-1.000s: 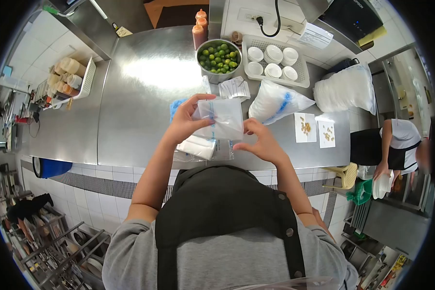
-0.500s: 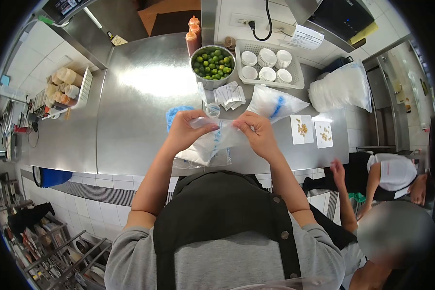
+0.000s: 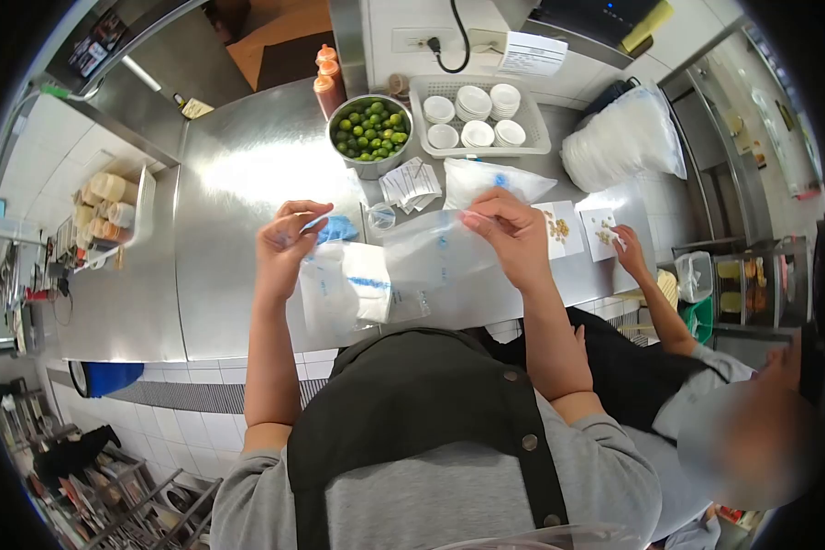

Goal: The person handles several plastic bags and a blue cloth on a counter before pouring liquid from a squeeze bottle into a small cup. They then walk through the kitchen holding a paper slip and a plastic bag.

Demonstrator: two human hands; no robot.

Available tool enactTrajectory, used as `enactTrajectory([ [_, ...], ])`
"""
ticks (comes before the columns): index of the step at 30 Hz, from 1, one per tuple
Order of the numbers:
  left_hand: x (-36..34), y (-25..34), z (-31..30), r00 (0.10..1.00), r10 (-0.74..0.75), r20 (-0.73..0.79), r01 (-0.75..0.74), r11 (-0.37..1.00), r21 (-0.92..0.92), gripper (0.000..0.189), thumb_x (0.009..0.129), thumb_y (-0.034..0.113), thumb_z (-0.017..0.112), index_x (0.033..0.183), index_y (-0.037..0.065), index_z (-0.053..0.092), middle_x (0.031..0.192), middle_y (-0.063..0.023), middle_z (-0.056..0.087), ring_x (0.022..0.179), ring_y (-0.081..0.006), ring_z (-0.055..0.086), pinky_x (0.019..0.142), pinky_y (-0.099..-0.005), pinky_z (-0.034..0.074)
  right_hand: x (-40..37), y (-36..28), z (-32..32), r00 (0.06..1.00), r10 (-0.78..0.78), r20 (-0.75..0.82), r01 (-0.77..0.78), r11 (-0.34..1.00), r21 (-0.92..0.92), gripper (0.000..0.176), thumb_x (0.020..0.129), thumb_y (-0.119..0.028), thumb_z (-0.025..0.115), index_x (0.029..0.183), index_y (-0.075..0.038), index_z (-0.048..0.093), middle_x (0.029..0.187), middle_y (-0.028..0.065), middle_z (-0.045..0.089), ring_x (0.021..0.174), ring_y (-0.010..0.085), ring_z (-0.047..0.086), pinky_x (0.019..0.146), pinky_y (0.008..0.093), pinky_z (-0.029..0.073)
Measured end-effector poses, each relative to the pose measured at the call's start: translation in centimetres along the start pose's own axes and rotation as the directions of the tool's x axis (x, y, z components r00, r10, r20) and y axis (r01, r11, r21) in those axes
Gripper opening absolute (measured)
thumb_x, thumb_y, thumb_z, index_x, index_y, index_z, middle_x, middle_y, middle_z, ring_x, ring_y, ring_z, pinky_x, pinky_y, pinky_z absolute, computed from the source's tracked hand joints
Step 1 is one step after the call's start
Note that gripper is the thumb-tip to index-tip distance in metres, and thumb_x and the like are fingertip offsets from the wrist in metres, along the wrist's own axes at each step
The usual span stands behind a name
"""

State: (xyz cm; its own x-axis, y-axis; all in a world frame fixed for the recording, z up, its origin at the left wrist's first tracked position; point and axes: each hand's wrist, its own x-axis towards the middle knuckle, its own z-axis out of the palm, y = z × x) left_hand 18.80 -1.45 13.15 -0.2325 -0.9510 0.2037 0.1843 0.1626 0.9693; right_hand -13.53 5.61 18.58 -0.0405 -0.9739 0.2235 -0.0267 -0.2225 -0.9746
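Pinching the top edge of a clear plastic bag [image 3: 435, 252] between thumb and finger of the right hand [image 3: 515, 240]. Curling the fingers of the left hand [image 3: 286, 246] close to the bag's left end — cannot tell from this view whether grasping any plastic there. Now spreading the bag wide and thin over the near edge of the steel counter [image 3: 238, 302], with blue print showing. Looks light and floppy, so likely easier to keep flat with a pull from both sides.

Near the bag, see a folded white packet [image 3: 368, 282]. Just past the left hand, find a blue crumpled thing [image 3: 337, 229], and beside that a small clear cup [image 3: 381, 216]. Farther off, see a steel pot [image 3: 368, 167] of green limes [image 3: 371, 128]. To the right, notice another person's hand [image 3: 629, 253] reaching to a white paper [image 3: 599, 240] with small bits on top.
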Motion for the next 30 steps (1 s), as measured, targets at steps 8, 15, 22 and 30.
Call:
enactTrajectory([
  [8,1.2,4.5,8.2,0.937,-0.05,0.345,-0.019,0.981,0.192,0.02,0.087,0.006,0.069,0.106,0.003,0.068,0.107,-0.0078,0.072,0.08,-0.0151,0.067,0.073,-0.0312,0.051,-0.4,-0.7,2.4,0.989,-0.021,0.146,0.054,0.971,-0.231,0.004,0.087,-0.006,0.074,0.09,-0.002,0.076,0.081,0.0037,0.063,0.075,0.0121,0.058,0.066,0.0268,0.044],
  [15,0.6,4.8,11.7,0.923,-0.216,0.32,0.014,0.847,0.532,0.029,0.07,0.003,0.087,0.095,0.001,0.073,0.087,-0.0035,0.072,0.082,-0.0125,0.066,0.075,-0.0261,0.05,-1.5,-1.2,1.0,0.997,0.01,0.081,0.014,0.956,-0.293,0.018,0.084,-0.012,0.078,0.075,0.0,0.068,0.073,0.0057,0.058,0.069,0.0164,0.057,0.062,0.0312,0.045],
  [22,0.5,3.4,12.9,0.944,-0.076,0.32,-0.063,0.913,0.403,0.015,0.079,0.005,0.082,0.09,0.003,0.073,0.08,-0.0026,0.069,0.07,-0.0082,0.057,0.065,-0.0248,0.044,-2.6,-0.1,-0.7,0.999,-0.039,0.023,0.044,0.959,-0.28,0.014,0.088,-0.012,0.076,0.083,-0.001,0.069,0.077,0.0042,0.06,0.071,0.0174,0.055,0.066,0.0311,0.045],
  [30,0.4,3.2,13.8,0.895,-0.178,0.409,-0.012,0.907,0.421,0.01,0.084,0.004,0.077,0.09,0.0,0.07,0.083,-0.0051,0.07,0.069,-0.0103,0.057,0.066,-0.0263,0.045,-2.9,-0.7,-0.9,0.987,-0.158,0.009,0.156,0.963,-0.22,0.006,0.09,-0.007,0.073,0.093,-0.002,0.072,0.084,0.0047,0.064,0.085,0.0178,0.064,0.08,0.0305,0.05],
])
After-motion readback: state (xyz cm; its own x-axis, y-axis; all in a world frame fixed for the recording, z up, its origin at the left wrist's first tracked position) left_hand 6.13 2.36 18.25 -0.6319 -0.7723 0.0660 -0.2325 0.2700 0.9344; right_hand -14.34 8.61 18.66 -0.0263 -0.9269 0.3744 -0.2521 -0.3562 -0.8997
